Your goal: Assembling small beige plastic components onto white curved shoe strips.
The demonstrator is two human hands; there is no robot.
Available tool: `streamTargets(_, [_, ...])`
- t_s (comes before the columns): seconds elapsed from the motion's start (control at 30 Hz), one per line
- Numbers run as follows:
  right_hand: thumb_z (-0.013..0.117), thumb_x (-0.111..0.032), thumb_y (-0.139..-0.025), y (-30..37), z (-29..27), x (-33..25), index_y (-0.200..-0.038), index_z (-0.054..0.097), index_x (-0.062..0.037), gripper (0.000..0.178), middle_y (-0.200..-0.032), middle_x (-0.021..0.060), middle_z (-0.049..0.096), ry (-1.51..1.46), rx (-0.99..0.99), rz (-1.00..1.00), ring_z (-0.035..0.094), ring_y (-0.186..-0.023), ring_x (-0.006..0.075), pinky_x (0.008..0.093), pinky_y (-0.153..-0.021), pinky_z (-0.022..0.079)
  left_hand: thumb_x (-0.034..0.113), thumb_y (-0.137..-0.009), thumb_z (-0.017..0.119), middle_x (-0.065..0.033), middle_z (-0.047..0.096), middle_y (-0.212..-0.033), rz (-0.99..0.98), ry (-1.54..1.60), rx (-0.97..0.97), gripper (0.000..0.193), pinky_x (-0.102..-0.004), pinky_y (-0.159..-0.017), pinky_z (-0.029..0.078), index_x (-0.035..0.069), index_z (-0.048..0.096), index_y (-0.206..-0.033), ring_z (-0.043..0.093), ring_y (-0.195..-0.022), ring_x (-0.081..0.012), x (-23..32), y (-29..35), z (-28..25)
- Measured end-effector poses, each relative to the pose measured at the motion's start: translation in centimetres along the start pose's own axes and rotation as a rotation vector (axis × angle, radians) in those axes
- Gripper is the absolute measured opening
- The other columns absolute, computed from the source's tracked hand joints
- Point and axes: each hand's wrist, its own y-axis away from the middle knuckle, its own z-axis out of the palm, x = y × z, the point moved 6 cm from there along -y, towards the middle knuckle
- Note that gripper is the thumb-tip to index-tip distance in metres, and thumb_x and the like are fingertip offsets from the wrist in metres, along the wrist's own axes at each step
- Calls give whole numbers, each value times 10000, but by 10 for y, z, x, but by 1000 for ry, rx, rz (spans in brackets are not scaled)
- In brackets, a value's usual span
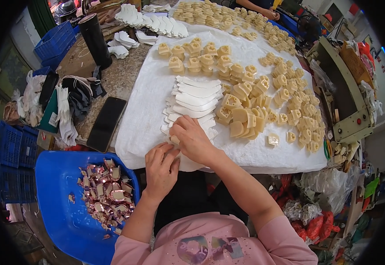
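Both hands meet at the front edge of the cloth-covered table. My right hand (191, 138) is closed, its fingertips pinching a small beige block (174, 139) that is mostly hidden. My left hand (162, 167) has its fingers bent against the same block from the near side; what its fingertips cover cannot be seen. Just beyond the hands, curved white strips (197, 98) lie overlapped in a fanned stack. Right of this stack, beige heel-shaped plastic blocks (245, 121) are heaped close together.
Many more beige blocks (305, 112) spread over the white cloth (144, 115). A black phone (106, 124) and a dark cylinder (96, 42) lie left. A blue tub (57, 194) holds shiny pink pieces (108, 194). Another person's hands (272, 14) show at the far edge.
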Motion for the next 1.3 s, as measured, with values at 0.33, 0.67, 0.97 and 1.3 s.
streamTargets(0.33, [640, -75, -651, -20, 15, -21, -782, 624, 1, 152, -819, 135, 551, 383, -229, 2, 544, -827, 276, 331, -687, 487, -56, -628, 683, -147, 583, -1007, 9, 31, 80, 301, -390, -858, 395, 5, 628, -917, 546, -990, -321, -2, 6, 2])
streamTargets(0.67, [655, -89, -630, -28, 26, -37, -725, 631, 9, 138, -766, 149, 564, 540, -404, -22, 561, -767, 265, 312, -556, 500, -48, -609, 702, -146, 578, -956, 14, 22, 63, 297, -399, -786, 396, 11, 629, -891, 534, -872, -327, -10, 11, 3])
streamTargets(0.97, [609, -86, -717, 17, -9, -4, -871, 576, -56, 161, -890, 83, 541, 146, 97, 161, 490, -927, 273, 407, -858, 315, -48, -620, 697, -114, 578, -976, 0, 26, 74, 292, -383, -861, 402, 23, 636, -897, 554, -998, -293, -3, 6, 0])
streamTargets(1.3, [469, -33, -918, 89, -61, 25, -977, 488, -8, 67, -1079, 181, 606, -752, 686, 538, 573, -1002, 195, 316, -909, 432, -34, -614, 679, -108, 576, -1008, -7, -15, 6, 339, -378, -861, 398, 47, 628, -939, 547, -998, -289, -1, 5, 0])
